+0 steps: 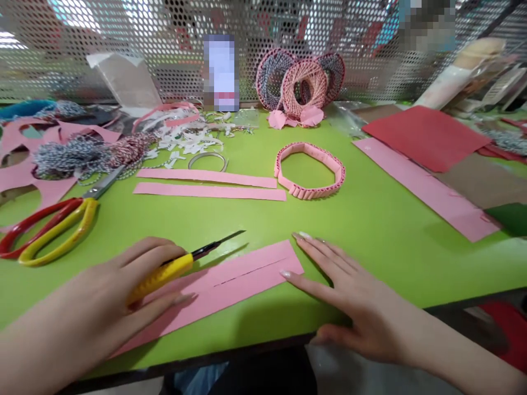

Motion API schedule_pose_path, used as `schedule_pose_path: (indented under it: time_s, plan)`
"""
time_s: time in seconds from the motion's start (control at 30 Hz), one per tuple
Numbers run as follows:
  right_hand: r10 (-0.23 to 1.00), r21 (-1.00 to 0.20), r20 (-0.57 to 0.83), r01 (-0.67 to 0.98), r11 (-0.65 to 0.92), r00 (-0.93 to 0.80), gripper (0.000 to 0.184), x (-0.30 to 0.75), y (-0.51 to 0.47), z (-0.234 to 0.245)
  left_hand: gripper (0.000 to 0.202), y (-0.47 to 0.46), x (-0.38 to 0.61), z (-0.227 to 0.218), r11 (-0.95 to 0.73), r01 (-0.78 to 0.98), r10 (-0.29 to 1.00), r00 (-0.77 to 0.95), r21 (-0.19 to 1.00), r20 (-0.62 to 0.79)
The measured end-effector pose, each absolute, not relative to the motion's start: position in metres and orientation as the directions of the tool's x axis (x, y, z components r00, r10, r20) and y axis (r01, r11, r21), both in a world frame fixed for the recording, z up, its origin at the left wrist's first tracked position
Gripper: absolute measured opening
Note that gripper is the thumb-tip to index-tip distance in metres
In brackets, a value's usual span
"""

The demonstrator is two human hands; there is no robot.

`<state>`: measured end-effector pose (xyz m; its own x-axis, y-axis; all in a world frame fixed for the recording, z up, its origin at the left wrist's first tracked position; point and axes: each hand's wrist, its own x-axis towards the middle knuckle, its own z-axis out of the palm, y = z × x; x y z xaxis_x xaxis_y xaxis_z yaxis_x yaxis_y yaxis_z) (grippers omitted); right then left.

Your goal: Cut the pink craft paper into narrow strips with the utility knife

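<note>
My left hand is closed around a yellow utility knife, its dark blade out and pointing up to the right. Beneath that hand lies a pink paper strip with a dark lengthwise line or slit along its middle. My right hand has its fingers spread, one fingertip resting on the strip's right end and others on the table beside it. Two narrow pink strips lie farther back, near a pink ring of folded paper. Part of the strip's left end is hidden by my left hand.
Red-and-yellow-handled scissors lie at the left on the green table. Twisted cord bundles, paper scraps and a tape ring sit behind. Woven rings stand before a perforated metal screen. Red sheets lie right.
</note>
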<state>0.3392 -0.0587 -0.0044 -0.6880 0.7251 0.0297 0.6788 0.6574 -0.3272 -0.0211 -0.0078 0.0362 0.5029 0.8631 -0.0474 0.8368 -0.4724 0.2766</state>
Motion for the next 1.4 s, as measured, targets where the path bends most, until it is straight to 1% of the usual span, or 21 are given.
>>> schedule_pose_path:
  time_s: [0.13,0.23,0.3,0.37,0.43,0.5,0.57,0.63,0.73,0.9,1.03,1.1,1.23,1.3,1.4]
  plan:
    - [0.714,-0.172,0.129,0.693,0.700,-0.689,0.061,0.329,-0.068,-0.001,0.026,0.002,-0.006,0.036,-0.455,0.800,0.828,0.542,0.390,-0.145]
    - [0.651,-0.098,0.153,0.644,0.758,-0.743,0.067,0.303,-0.071,0.000,0.029,0.011,-0.001,0.035,-0.428,0.803,0.827,0.534,0.416,-0.179]
    - [0.606,-0.091,0.143,0.599,0.795,-0.783,0.076,0.281,-0.072,-0.004,0.040,0.013,0.001,0.032,-0.429,0.820,0.845,0.513,0.379,-0.153]
    - [0.611,-0.096,0.149,0.603,0.792,-0.778,0.082,0.263,-0.073,-0.010,0.050,0.014,0.005,0.027,-0.423,0.857,0.876,0.470,0.293,-0.111]
    - [0.631,-0.096,0.148,0.624,0.775,-0.761,0.086,0.253,-0.073,-0.017,0.057,0.012,0.010,0.021,-0.438,0.880,0.891,0.452,0.185,-0.040]
    - [0.649,-0.083,0.145,0.645,0.760,-0.746,0.087,0.252,-0.074,-0.021,0.064,0.011,0.016,0.015,-0.502,0.860,0.865,0.502,0.092,0.027]
    - [0.655,-0.062,0.148,0.654,0.754,-0.741,0.085,0.257,-0.076,-0.024,0.070,0.011,0.020,0.010,-0.562,0.826,0.826,0.559,0.039,0.069]
    - [0.646,-0.038,0.155,0.649,0.760,-0.748,0.082,0.262,-0.078,-0.025,0.070,0.014,0.020,0.007,-0.577,0.816,0.815,0.574,0.032,0.078]
    - [0.631,-0.006,0.178,0.641,0.768,-0.755,0.080,0.267,-0.083,-0.029,0.069,0.022,0.017,0.005,-0.551,0.832,0.833,0.544,0.063,0.098]
    - [0.644,0.033,0.195,0.661,0.749,-0.740,0.085,0.272,-0.090,-0.034,0.072,0.041,0.014,0.004,-0.503,0.861,0.863,0.497,0.070,0.088]
    - [0.631,0.056,0.197,0.651,0.757,-0.751,0.088,0.282,-0.090,-0.024,0.071,0.058,0.019,0.002,-0.512,0.855,0.858,0.505,0.080,0.095]
    - [0.625,0.068,0.185,0.645,0.761,-0.758,0.090,0.286,-0.090,-0.020,0.067,0.064,0.021,0.004,-0.517,0.851,0.855,0.509,0.091,0.101]
    - [0.610,0.083,0.161,0.627,0.775,-0.776,0.094,0.290,-0.087,-0.019,0.052,0.063,0.016,0.014,-0.523,0.845,0.851,0.510,0.115,0.124]
    - [0.613,0.088,0.160,0.630,0.772,-0.774,0.093,0.289,-0.085,-0.021,0.050,0.056,0.009,0.017,-0.533,0.840,0.843,0.518,0.101,0.142]
    - [0.604,0.109,0.184,0.627,0.772,-0.775,0.083,0.286,-0.081,-0.022,0.058,0.044,0.000,0.016,-0.569,0.821,0.816,0.560,0.033,0.143]
